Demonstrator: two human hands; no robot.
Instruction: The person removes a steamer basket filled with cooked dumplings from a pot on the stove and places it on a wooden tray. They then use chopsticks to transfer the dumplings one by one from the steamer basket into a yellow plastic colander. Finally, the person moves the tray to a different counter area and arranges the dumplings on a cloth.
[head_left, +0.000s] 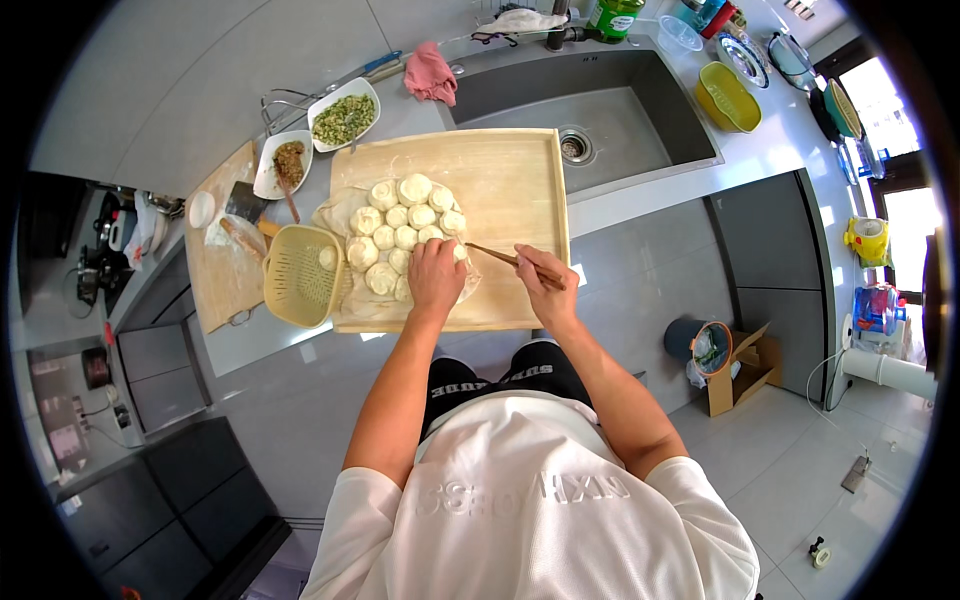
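Note:
Several round dough buns (396, 217) sit close together on a pale cloth (341, 210), on the left part of a wooden board with raised edges (517, 172). My left hand (436, 276) rests over the buns at the near right of the group; its fingertips touch or nearly touch them, and what lies beneath is hidden. In my right hand (547, 281) is a pair of wooden chopsticks (491, 253), their tips pointing left to a bun beside my left fingers. Whether the tips touch it, I cannot tell.
Left of the board stands a yellow plastic basket (300, 277) with a dough piece inside. Beyond are white dishes of green filling (343, 112) and brown filling (289, 161). A floured cutting board (214, 277) lies far left. The sink (600, 112) and a pink cloth (431, 73) are behind.

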